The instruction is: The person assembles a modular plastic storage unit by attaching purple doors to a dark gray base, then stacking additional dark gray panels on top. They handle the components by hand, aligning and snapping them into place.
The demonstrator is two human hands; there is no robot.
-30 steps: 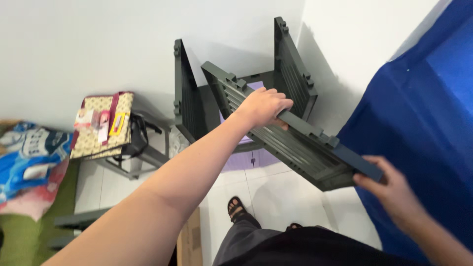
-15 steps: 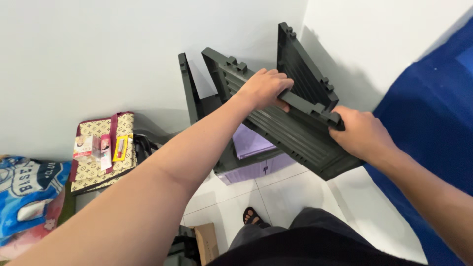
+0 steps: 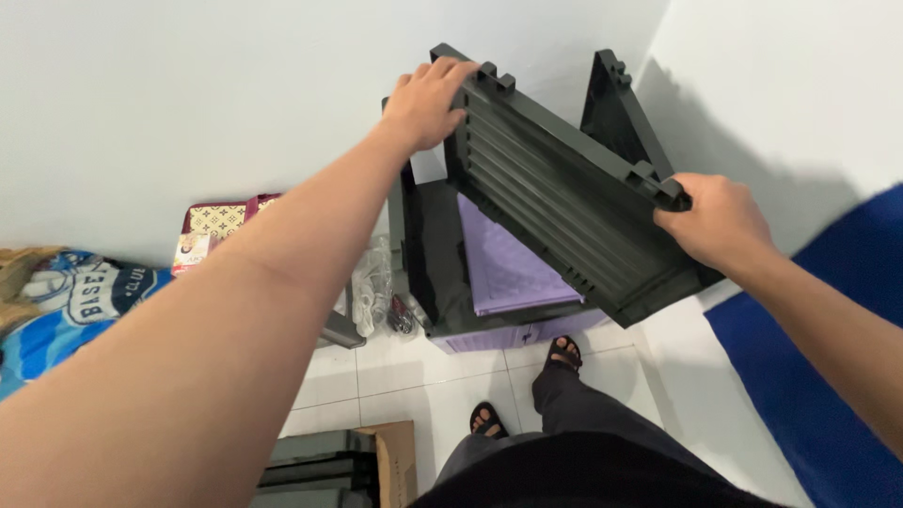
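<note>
A white wall (image 3: 188,103) fills the upper part of the view, meeting a second white wall (image 3: 781,94) in a corner at upper right, and a white tiled floor (image 3: 404,367) lies below. A blue sheet (image 3: 809,376) hangs or leans at the right edge.

In the corner stands a dark plastic rack frame (image 3: 428,263) with two upright side panels — one at left, one (image 3: 621,103) behind at right — over a purple shelf (image 3: 508,263) at its base.

Held above this frame is the dark slatted panel (image 3: 574,207), tilted, its far corner high near the wall and its near corner low toward the person. The left hand (image 3: 428,99) is closed over the panel's upper far corner, fingers curled around the edge. The right hand (image 3: 715,226) grips the right-hand edge near a notched connector, fingers wrapped under it.

To the left, a patterned bag (image 3: 221,221) rests against the wall, with a blue printed cloth (image 3: 66,301) beside it. Clear plastic wrapping (image 3: 372,287) lies just beside the frame. A cardboard box (image 3: 395,461) sits at the bottom, next to more dark panels (image 3: 310,466). The person's sandalled feet (image 3: 564,356) stand on the tiles — just in front of the purple shelf.
</note>
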